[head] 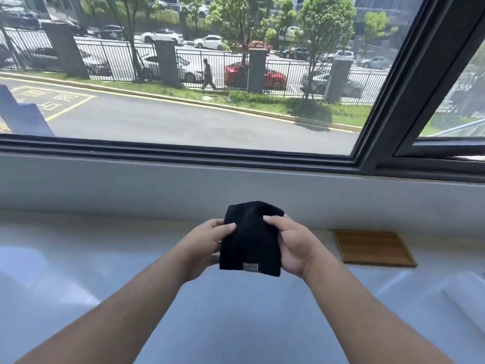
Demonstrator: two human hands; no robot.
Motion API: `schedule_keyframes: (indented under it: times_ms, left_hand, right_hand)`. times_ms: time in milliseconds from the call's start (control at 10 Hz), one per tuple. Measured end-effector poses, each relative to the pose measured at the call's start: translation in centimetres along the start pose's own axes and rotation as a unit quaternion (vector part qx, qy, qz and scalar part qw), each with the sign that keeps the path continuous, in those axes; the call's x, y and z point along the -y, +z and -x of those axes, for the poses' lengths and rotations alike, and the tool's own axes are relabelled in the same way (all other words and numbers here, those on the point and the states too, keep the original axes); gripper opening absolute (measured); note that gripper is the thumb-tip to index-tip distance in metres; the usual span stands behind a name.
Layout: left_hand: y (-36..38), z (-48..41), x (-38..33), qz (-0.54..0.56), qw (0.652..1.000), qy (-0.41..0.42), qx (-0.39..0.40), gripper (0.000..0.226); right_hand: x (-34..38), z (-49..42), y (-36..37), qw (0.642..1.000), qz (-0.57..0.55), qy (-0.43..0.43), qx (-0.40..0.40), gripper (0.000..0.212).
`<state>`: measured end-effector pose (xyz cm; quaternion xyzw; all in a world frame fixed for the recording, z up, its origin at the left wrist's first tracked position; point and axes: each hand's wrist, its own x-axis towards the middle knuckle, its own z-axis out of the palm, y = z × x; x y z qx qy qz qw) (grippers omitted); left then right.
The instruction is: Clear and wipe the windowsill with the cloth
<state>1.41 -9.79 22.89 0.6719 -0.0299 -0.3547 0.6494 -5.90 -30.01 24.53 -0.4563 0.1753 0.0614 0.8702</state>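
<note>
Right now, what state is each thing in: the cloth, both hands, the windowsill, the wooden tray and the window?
Black cloth: folded, held up off the sill between both hands.
Left hand: gripping the cloth's left edge.
Right hand: gripping the cloth's right edge.
Windowsill: white, glossy, not being wiped yet.
Wooden tray: lying flat on the sill, to the right, empty.
Large window pane: shut.

cloth [250,243]: plain black, small grey label | windowsill [105,258]: glossy white, bluish sheen | wooden tray [372,248]: tan brown, fine grain | window frame [409,88]: dark grey
</note>
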Motion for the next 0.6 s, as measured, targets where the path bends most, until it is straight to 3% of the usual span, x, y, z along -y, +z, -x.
schedule_keyframes:
  times_ms: [100, 200, 300, 400, 500, 600]
  left_hand:
    - [0.6, -2.3, 6.7, -0.06, 0.99, -0.05, -0.121, 0.018]
    - [0.7, -3.4, 14.1, -0.079, 0.978, -0.117, -0.152, 0.02]
    - [0.8, -3.8, 19.9, -0.12, 0.963, -0.159, -0.181, 0.038]
    - [0.4, -3.9, 23.8, -0.33, 0.917, -0.114, -0.193, 0.059]
    - [-0.1, -4.2, 25.6, -0.493, 0.86, -0.022, -0.13, 0.048]
    - [-0.3, -4.4, 25.4, -0.53, 0.841, -0.016, -0.109, 0.048]
  right_hand:
    - [-6.0, -2.1, -3.9, 0.985, 0.12, 0.062, -0.111, 0.037]
    - [-12.3, -3.5, -7.1, 0.956, 0.196, 0.113, -0.187, 0.038]
    - [-17.7, -3.8, -9.2, 0.927, 0.248, 0.149, -0.238, 0.048]
    - [-21.9, -2.6, -10.5, 0.82, 0.527, 0.03, -0.223, 0.062]
    - [-24.0, -2.0, -11.6, 0.733, 0.671, -0.043, -0.106, 0.05]
    - [-24.4, -2.1, -11.8, 0.699, 0.712, -0.026, -0.055, 0.045]
